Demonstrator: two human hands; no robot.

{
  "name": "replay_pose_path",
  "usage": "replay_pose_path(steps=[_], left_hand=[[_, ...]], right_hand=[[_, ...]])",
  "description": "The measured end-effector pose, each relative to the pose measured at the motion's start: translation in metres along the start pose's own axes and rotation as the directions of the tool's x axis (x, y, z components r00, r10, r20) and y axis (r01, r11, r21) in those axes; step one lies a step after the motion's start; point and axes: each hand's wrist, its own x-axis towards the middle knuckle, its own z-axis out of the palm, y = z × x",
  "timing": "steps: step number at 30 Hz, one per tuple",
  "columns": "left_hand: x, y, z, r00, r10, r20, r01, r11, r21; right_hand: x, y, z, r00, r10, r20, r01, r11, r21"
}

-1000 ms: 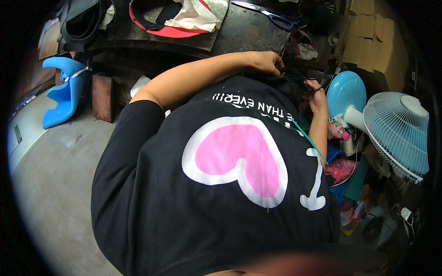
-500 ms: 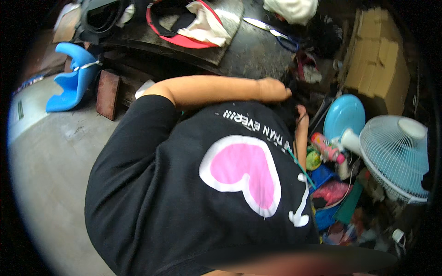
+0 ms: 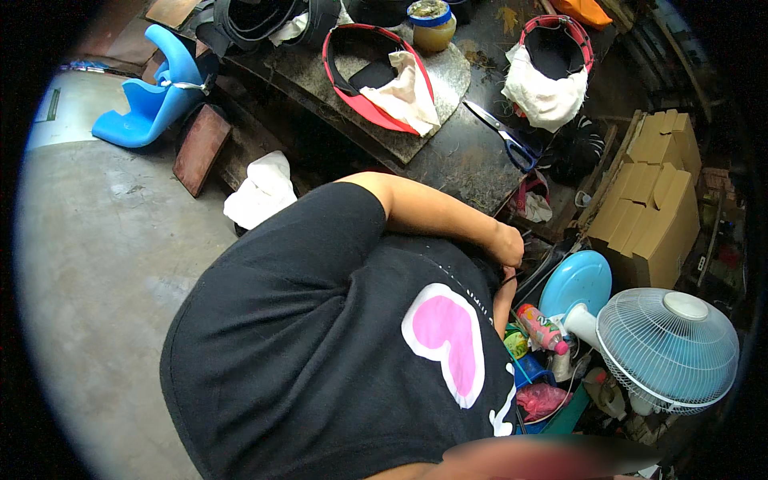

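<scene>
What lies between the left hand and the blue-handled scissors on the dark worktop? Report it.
Nothing visible. The left hand is just off the worktop's near edge, and only bare dark surface separates it from the scissors. The white cloth lies beyond them.

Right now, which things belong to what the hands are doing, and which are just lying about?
In hand: left hand, right hand, both at the dark gap beside the bench; grasp hidden.
Lying about: scissors, jar, white fan, cardboard boxes, blue seat, white rag.
</scene>
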Motion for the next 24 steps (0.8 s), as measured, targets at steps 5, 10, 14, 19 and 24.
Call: replay_pose_path(steps=[5,10,14,19,24], left_hand=[[0.022,-0.002,0.02,0.994,-0.096,0.047,0.098,0.995,-0.035],[0.003,0.007,0.008,0.977,-0.205,0.06,0.207,0.978,-0.017],[-0.039,0.017,-0.035,0.977,-0.186,-0.104,0.176,0.98,-0.093],[-0.128,0.033,-0.08,0.896,-0.421,-0.141,0.38,0.891,-0.247],[-0.171,0.036,-0.076,0.774,-0.612,0.162,0.613,0.661,-0.434]], right_hand=[[0.014,0.007,-0.003,1.0,0.003,0.009,-0.002,0.995,-0.104],[0.037,0.021,-0.005,0.999,-0.01,0.05,0.02,0.982,-0.189],[0.053,0.023,-0.004,0.993,-0.055,0.1,0.082,0.954,-0.289],[0.07,-0.007,0.008,0.985,0.092,0.148,-0.016,0.895,-0.446],[0.075,-0.029,0.018,0.948,0.317,-0.036,-0.266,0.723,-0.637]])
